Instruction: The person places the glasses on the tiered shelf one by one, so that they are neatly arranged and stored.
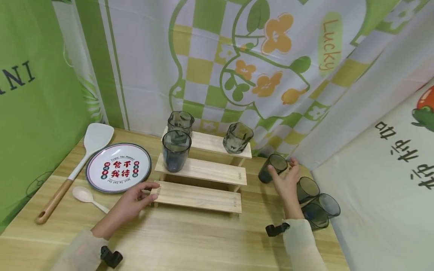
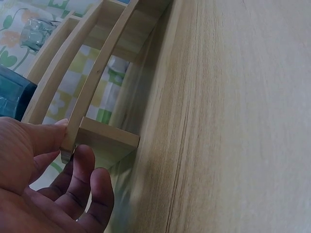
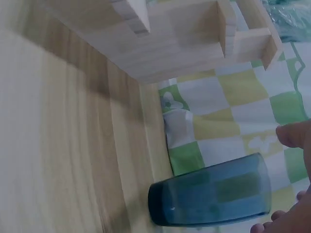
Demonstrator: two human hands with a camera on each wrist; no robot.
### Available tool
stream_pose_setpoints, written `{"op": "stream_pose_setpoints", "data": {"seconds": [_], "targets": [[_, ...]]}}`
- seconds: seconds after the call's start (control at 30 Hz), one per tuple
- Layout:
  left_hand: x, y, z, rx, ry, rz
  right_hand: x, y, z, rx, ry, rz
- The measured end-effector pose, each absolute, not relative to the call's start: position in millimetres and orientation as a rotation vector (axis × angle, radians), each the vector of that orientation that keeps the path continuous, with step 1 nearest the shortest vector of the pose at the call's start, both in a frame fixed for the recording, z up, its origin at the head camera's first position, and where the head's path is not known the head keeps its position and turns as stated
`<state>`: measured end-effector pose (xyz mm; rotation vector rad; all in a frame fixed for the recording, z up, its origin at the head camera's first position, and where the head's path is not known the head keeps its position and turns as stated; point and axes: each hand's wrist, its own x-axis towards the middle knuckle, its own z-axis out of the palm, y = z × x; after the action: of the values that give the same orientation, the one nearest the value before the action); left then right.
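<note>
A three-tier wooden step rack stands on the table. My left hand pinches the left end of its lowest board, thumb on top and fingertips underneath in the left wrist view. Right of the rack a smoky tumbler stands upright on the table. My right hand is around its rim side, thumb and fingers spread; the right wrist view shows the thumb apart from the glass. Another dark tumbler stands on the middle board. Two wavy glasses occupy the top board's ends.
Several more tumblers stand by the right table edge, beside my right forearm. At left lie a plate with red lettering, a white spatula with a wooden handle and a pale spoon. Patterned curtains hang behind.
</note>
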<state>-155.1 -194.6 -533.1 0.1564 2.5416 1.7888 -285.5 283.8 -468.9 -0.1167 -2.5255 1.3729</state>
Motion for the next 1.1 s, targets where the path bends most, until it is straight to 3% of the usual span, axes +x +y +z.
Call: {"op": "stream_pose_setpoints", "data": {"seconds": [0.17,0.37,0.7,1.1], "targets": [[-156,-194,-533,0.151,2.526,1.799,-294,284,-467,-0.228,-2.536,1.622],[-156,-193,-534,0.155,2.511,1.818,-298,283,-470,-0.319,-2.526,1.53],[-157,-193,-532,0.138,2.511,1.818,-306,283,-480,-0.134,-2.564,1.585],[-156,-194,-532,0.13,2.515,1.81,-296,283,-490,-0.184,-2.505,1.635]]}}
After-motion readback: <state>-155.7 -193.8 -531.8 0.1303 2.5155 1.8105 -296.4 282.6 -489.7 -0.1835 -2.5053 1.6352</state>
